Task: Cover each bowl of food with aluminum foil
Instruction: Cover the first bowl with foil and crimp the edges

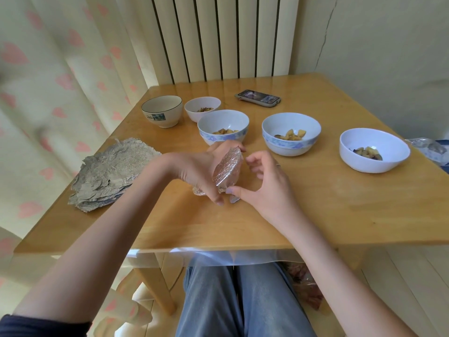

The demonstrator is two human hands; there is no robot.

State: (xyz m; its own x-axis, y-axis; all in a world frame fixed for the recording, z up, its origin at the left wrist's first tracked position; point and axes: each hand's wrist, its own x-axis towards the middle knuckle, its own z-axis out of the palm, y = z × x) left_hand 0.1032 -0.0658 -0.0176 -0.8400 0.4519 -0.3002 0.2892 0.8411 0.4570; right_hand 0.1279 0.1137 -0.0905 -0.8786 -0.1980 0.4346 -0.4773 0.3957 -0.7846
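Head view: left hand grips tilted foil-covered bowl; right hand pinches foil.

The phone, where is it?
In the head view, the phone lies on the far side of the table, behind the bowls of food.

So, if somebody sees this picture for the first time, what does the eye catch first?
First the foil-wrapped bowl, tilted on its side at the table's centre, held by the left hand while the right hand pinches its foil edge. Then the uncovered bowls of food behind, and the foil stack at the left.
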